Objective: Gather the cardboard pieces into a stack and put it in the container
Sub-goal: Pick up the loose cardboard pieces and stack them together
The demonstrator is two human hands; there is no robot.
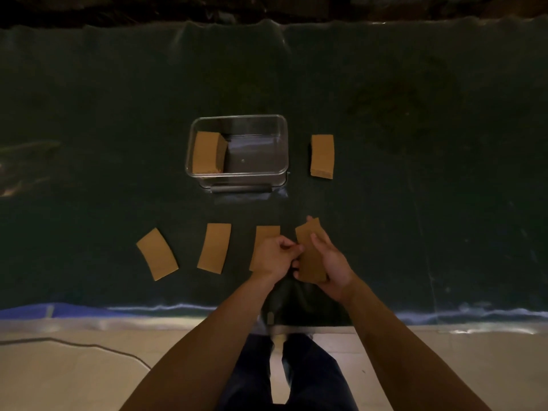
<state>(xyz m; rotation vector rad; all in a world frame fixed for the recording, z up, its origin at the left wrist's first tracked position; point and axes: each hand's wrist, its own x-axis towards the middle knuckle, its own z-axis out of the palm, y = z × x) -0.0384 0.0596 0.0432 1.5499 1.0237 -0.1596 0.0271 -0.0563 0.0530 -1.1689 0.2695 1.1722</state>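
Note:
A clear plastic container stands mid-table with a stack of brown cardboard pieces in its left part. Another small stack lies to the right of the container. Near the front edge, flat cardboard pieces lie in a row: one at the left, one beside it, and one partly under my left hand. My right hand holds a cardboard piece tilted above the table. My left hand pinches that same piece's left edge with its fingertips.
A dark green cloth covers the table, with its front edge near my body. A cable runs over the pale floor at the lower left. My legs stand below the table edge.

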